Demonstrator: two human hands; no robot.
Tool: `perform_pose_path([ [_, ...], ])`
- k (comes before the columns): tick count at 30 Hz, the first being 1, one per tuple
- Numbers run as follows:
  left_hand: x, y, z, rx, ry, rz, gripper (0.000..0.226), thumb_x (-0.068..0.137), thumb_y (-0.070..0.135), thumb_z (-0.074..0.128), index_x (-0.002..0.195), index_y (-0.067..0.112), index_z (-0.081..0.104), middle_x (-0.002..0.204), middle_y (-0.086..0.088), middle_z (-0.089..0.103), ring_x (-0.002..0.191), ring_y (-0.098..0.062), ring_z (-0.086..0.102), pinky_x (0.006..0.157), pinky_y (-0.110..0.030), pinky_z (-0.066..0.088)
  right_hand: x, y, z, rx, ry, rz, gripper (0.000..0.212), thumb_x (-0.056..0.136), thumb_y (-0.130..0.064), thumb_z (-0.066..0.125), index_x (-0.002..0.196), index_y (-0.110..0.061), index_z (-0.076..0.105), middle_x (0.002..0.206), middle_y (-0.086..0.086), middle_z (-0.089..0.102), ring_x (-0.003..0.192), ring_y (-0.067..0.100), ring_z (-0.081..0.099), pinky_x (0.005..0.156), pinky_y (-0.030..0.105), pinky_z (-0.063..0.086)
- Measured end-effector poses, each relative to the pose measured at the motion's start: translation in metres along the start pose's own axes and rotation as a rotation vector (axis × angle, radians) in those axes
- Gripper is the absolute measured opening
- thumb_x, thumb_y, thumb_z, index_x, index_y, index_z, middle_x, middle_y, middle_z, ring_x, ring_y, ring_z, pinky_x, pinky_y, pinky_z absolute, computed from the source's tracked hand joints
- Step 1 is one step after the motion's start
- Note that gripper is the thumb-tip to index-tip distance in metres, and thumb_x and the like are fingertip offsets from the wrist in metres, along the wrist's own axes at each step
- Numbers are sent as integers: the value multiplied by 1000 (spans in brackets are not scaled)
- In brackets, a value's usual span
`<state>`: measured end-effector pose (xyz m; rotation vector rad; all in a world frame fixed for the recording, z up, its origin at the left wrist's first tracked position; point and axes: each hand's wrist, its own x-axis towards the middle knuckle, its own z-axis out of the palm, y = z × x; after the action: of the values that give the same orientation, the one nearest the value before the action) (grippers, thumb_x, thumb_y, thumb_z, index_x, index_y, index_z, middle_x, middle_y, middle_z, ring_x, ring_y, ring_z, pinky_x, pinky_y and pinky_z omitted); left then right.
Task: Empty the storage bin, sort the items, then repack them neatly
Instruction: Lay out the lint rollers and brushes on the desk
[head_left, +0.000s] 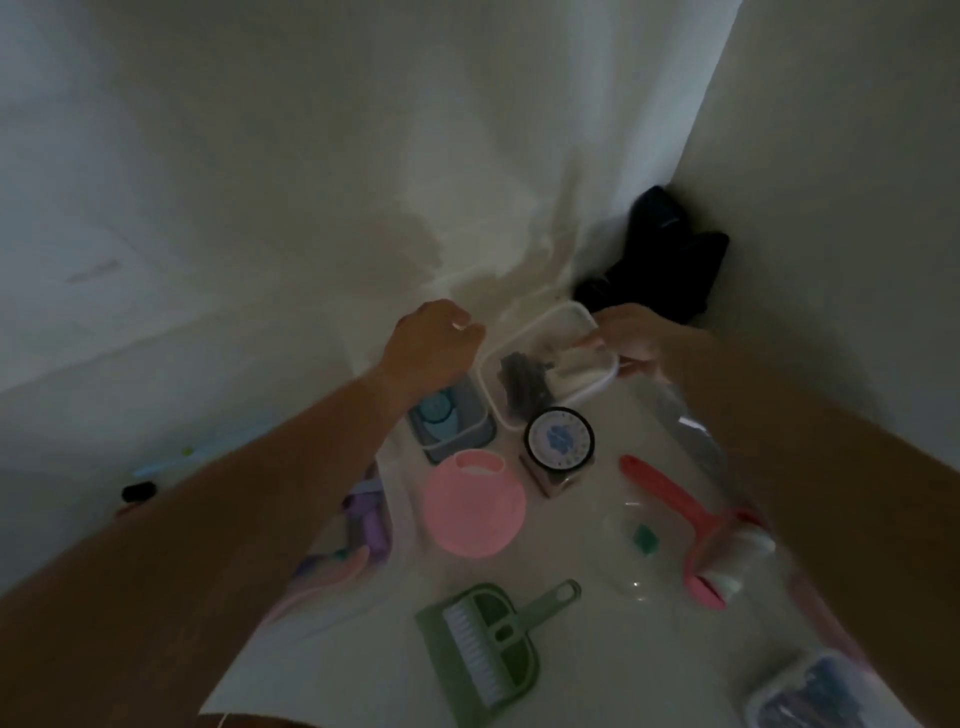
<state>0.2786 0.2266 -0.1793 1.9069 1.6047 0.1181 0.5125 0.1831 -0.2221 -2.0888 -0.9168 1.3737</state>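
Observation:
A clear lidded box (519, 358) with dark and white items inside lies at the far end of the white surface. My right hand (631, 332) grips its right rim. My left hand (431, 343) hovers curled just left of the box, above a grey-blue case (457, 436); whether it holds anything is unclear. Sorted items lie nearer to me: a round black-rimmed tin (558, 439), a pink round holder (472, 506), a green mini dustpan with brush (488, 649), a red lint roller (691, 525) and a clear bag (639, 540).
A black cloth (660, 254) is bunched in the far right corner against the wall. Purple items (366, 519) lie partly under my left forearm. A box of blue pieces (810, 691) sits at the bottom right. Small objects (140, 488) lie on the floor at left.

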Motion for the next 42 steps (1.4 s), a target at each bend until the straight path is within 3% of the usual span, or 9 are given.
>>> perform_pose_path([
  [5,-15,-17,-7,9,102,105,29,95,37,53,119,22,62,120,-3,65,109,-23,61,99,-31,45,20,15,18,-183,63,10,19,91,-7,60,108,0,61,96,19,59,78,25,55,64,32,40],
  [9,-52,-33,-36,-14,232,221,31,96,35,56,123,22,63,120,-2,64,107,-20,61,98,-33,46,-15,-18,23,-472,323,-228,45,92,-25,64,131,-6,52,128,18,56,117,33,54,96,36,42],
  [11,-80,-52,-67,4,347,292,32,94,38,56,122,25,64,118,2,65,102,-16,62,95,-31,47,-56,-50,41,-325,398,-458,43,89,-28,68,128,-13,56,125,9,62,112,25,59,98,35,44],
  [17,-151,-176,-150,250,289,69,36,88,34,68,123,33,59,114,4,64,100,-15,64,93,-30,49,-206,-112,151,-128,85,-923,23,85,-18,68,107,-25,66,100,-12,68,83,3,64,77,16,52],
  [24,-173,-287,-141,370,-40,-184,73,76,32,80,139,26,44,130,-8,55,120,-27,56,99,-36,46,-133,-88,282,-1052,-501,-615,43,80,-27,69,118,-8,58,104,14,64,93,29,63,82,36,51],
  [28,-164,-315,-116,297,-169,-182,77,75,34,82,140,23,42,134,-9,55,122,-28,54,98,-42,47,-116,-79,317,-1025,-579,-516,50,86,-29,71,126,-3,55,107,7,61,100,20,59,78,19,49],
  [33,-152,-334,-78,257,-226,-182,80,75,46,79,140,15,43,133,-8,57,120,-27,56,93,-37,49,-100,-53,364,-1347,-420,-663,63,72,-56,68,121,-21,53,112,5,63,98,29,64,75,30,49],
  [39,-137,-336,-48,-75,-338,-369,66,76,55,75,126,18,52,107,-8,66,87,-28,67,66,-29,51,-93,-62,358,-1231,-305,-457,62,82,-26,67,137,-14,42,119,12,63,105,32,63,80,35,52],
  [42,-132,-338,-48,-142,-334,-379,55,75,44,80,118,16,61,110,-11,69,84,-25,69,72,-35,58,-93,-64,349,-909,-308,-224,77,74,-32,73,142,-19,39,133,10,55,119,31,56,97,35,48],
])
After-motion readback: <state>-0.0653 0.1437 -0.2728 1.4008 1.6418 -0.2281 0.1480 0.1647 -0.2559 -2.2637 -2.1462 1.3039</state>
